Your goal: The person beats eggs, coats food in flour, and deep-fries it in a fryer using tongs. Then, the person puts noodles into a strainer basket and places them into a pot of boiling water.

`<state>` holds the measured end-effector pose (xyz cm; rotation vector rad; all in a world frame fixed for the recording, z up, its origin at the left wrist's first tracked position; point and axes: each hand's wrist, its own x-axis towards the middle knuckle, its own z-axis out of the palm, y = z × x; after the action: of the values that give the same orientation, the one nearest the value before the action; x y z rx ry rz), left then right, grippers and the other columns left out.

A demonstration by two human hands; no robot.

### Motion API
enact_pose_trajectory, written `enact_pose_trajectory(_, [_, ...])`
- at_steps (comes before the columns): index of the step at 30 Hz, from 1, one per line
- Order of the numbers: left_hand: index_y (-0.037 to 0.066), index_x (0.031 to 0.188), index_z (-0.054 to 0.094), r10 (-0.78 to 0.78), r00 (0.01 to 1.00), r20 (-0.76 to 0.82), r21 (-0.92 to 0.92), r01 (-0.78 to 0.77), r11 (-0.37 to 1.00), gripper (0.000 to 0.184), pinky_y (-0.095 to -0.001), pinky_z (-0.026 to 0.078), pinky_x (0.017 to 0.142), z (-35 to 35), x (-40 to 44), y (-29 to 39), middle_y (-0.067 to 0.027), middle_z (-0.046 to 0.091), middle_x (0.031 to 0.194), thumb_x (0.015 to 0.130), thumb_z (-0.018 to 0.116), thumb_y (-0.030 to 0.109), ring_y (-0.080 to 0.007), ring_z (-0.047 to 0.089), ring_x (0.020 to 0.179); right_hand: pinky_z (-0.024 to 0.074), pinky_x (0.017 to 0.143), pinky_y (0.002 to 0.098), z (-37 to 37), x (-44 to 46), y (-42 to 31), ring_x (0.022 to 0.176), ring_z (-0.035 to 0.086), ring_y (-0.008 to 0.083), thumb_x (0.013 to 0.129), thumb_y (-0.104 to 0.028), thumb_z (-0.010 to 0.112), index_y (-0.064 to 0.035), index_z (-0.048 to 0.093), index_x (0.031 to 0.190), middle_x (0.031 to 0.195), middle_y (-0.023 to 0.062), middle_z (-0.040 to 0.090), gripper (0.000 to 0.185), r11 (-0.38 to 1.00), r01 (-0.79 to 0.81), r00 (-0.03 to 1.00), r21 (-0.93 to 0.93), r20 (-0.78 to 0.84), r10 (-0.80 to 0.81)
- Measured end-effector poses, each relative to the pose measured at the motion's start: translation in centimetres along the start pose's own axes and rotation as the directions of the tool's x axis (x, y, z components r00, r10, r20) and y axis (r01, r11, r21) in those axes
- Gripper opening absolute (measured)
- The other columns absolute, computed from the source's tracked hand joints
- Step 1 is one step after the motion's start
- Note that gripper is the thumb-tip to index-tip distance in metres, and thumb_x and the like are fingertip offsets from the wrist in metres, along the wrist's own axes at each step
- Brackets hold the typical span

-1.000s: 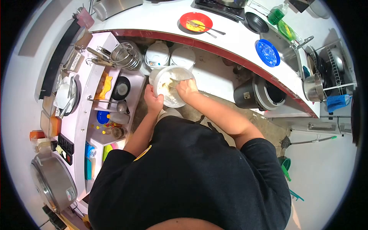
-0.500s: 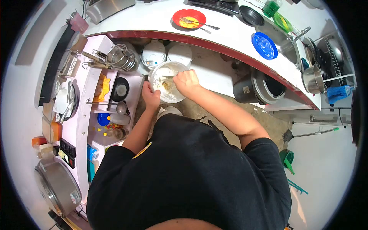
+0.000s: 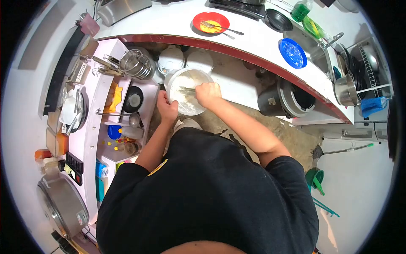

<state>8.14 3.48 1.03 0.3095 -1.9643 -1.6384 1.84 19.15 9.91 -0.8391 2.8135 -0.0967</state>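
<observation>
A white plastic bucket (image 3: 189,111) of white powder (image 3: 182,98), like flour, stands low in front of me by the counter. Its left rim is gripped by my left hand (image 3: 168,106), thumb toward the inside and fingers around the outer wall. My right hand (image 3: 208,94) is closed in a fist over the bucket's right side. From that fist a metal whisk (image 3: 186,90) reaches left into the powder; its wires look blurred, and the handle is hidden in my fingers.
On the counter are a red bowl (image 3: 220,17) holding yellow egg and a fork, a blue plate (image 3: 292,53) and a black pan (image 3: 278,20). White lidded tubs (image 3: 171,59) stand behind the bucket. Left, a pink shelf (image 3: 111,51) carries strainers (image 3: 134,63). A dark cooker (image 3: 270,99) sits right.
My right hand has moved slightly right and down with the whisk, which now shows more. The yellowish patch in the powder is no longer visible. My left hand stays on the rim.
</observation>
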Motion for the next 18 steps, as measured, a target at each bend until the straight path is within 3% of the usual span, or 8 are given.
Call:
enact_pose_trajectory(3, [0.004,0.074,0.042,0.047,0.999,0.022,0.050,-0.048,0.998,0.019,-0.0230,0.031,0.047,-0.20,0.05,0.30,0.0008,0.040,0.060,0.058,0.051,0.001,-0.0081,0.035,0.052,0.0498,0.067,0.0377,-0.01,-0.54,0.24,0.078,0.064,0.0241,0.074,-0.012,0.051,-0.0078,0.068,0.080,0.081,0.0122,0.065,0.019,0.997,-0.071,0.997,0.021,0.021,0.071])
enact_pose_trajectory(10, [0.004,0.074,0.041,0.070,0.997,0.016,0.082,-0.071,0.994,0.020,-0.0244,0.030,0.046,-0.08,0.24,0.94,-0.0004,0.039,0.060,0.056,0.051,0.001,-0.0096,0.034,0.051,0.0494,0.066,0.0371,0.40,-0.28,-0.02,0.076,0.064,0.0240,0.074,-0.012,0.050,-0.0085,0.068,0.078,0.078,0.0117,0.065,0.019,0.998,0.000,1.000,-0.063,-0.008,-0.001])
enact_pose_trajectory(13, [0.003,0.074,0.041,0.076,0.997,0.016,0.113,-0.077,0.991,0.021,-0.0248,0.030,0.047,-0.41,0.01,0.54,-0.0008,0.038,0.060,0.056,0.050,0.001,-0.0101,0.034,0.051,0.0489,0.060,0.0398,0.39,-0.61,-0.03,0.068,0.064,0.0275,0.070,-0.012,0.050,-0.0055,0.066,0.072,0.072,0.0153,0.064,0.018,1.000,0.026,0.993,0.009,-0.116,-0.025])
enact_pose_trajectory(18, [0.003,0.074,0.041,0.021,0.999,0.038,0.034,-0.022,0.999,0.021,-0.0256,0.030,0.047,-0.43,0.36,1.00,-0.0012,0.037,0.062,0.056,0.050,0.001,-0.0105,0.033,0.053,0.0479,0.058,0.0382,0.25,-0.25,-0.28,0.064,0.063,0.0274,0.070,-0.011,0.050,-0.0050,0.065,0.068,0.070,0.0143,0.063,0.017,0.999,0.042,0.989,-0.014,-0.143,-0.044])
